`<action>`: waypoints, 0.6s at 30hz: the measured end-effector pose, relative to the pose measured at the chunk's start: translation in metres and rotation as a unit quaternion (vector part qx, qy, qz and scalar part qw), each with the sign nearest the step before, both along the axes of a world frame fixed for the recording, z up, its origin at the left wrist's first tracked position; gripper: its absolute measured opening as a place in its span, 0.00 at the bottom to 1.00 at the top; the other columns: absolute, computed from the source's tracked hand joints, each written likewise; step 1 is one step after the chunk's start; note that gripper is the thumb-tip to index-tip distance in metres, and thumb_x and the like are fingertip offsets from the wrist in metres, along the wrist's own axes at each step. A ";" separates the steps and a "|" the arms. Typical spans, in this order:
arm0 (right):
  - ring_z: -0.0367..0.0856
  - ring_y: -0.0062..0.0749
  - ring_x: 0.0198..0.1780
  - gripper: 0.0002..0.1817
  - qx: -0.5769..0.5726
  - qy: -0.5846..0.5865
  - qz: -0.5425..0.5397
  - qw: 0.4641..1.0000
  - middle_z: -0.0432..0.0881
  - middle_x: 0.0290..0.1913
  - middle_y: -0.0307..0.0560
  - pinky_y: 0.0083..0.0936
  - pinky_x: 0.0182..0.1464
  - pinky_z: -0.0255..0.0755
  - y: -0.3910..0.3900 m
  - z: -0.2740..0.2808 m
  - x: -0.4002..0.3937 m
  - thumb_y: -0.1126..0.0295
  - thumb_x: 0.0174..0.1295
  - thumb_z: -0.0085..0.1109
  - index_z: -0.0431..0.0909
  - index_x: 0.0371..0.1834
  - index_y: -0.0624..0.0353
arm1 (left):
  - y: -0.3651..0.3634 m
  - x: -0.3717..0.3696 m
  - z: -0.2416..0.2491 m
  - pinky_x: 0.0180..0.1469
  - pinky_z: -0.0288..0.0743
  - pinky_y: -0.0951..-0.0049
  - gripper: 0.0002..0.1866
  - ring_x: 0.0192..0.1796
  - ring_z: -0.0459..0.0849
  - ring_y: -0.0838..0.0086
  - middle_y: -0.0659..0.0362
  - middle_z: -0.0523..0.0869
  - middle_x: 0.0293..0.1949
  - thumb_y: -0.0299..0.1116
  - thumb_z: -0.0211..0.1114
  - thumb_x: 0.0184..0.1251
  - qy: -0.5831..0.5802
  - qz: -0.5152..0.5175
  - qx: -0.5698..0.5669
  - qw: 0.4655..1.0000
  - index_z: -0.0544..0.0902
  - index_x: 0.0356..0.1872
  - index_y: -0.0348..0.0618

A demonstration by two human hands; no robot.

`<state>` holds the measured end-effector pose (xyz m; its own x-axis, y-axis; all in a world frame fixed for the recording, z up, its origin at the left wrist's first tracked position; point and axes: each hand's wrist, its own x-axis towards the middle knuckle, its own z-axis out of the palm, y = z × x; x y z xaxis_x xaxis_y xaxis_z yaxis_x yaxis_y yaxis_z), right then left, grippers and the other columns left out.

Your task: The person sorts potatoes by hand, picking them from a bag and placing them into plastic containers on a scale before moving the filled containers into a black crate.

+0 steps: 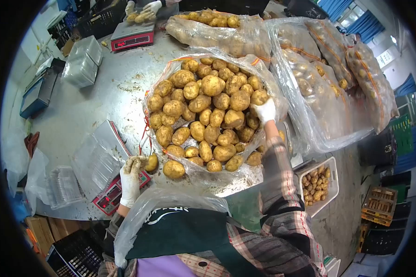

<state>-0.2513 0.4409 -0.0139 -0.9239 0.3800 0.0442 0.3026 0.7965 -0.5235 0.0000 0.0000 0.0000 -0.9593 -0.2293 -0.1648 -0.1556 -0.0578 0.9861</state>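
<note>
A large open clear plastic bag point(149, 99) of potatoes lies on the metal table in front of me. My right hand point(266, 111), in a white glove, reaches into the bag's right side with its fingers closed against a potato point(260, 97). Near the bag's lower left edge, my left hand point(132, 179), in a soiled white glove, grips a small potato point(151, 163) at its fingertips. Close by, a larger loose potato point(174, 169) rests at the bag's front. Below my left hand is a red digital scale point(110, 195) with clear plastic on its plate.
Full potato bags point(319, 87) stand at the right, and another bag point(222, 37) lies behind. Clear plastic trays point(83, 62) are stacked at left. At the back, another person's gloved hands point(151, 9) are over a second red scale point(133, 37). A white crate point(333, 177) holds small potatoes.
</note>
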 end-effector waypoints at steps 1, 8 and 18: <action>0.78 0.41 0.54 0.48 -0.074 0.071 0.007 0.995 0.75 0.56 0.57 0.31 0.59 0.72 0.003 -0.001 0.012 0.61 0.42 0.77 0.59 0.64 0.67 | -0.001 0.002 0.000 0.55 0.75 0.69 0.10 0.47 0.83 0.70 0.54 0.84 0.42 0.29 0.52 0.73 0.001 0.005 0.004 1.000 0.78 0.47 0.35; 0.79 0.34 0.52 0.37 -0.461 0.177 0.161 0.854 0.77 0.52 0.50 0.30 0.55 0.76 -0.056 0.090 0.110 0.75 0.48 0.72 0.63 0.61 0.66 | 0.035 -0.031 0.032 0.58 0.73 0.73 0.20 0.53 0.81 0.69 0.49 0.81 0.50 0.23 0.54 0.68 0.015 -0.113 0.040 0.993 0.68 0.60 0.33; 0.71 0.29 0.57 0.25 -0.468 0.017 0.413 0.781 0.75 0.54 0.46 0.26 0.62 0.64 -0.212 0.078 0.169 0.65 0.65 0.57 0.66 0.62 0.65 | 0.078 -0.029 0.048 0.65 0.67 0.68 0.45 0.64 0.69 0.72 0.55 0.69 0.64 0.24 0.75 0.50 0.088 -0.124 0.022 0.988 0.59 0.69 0.41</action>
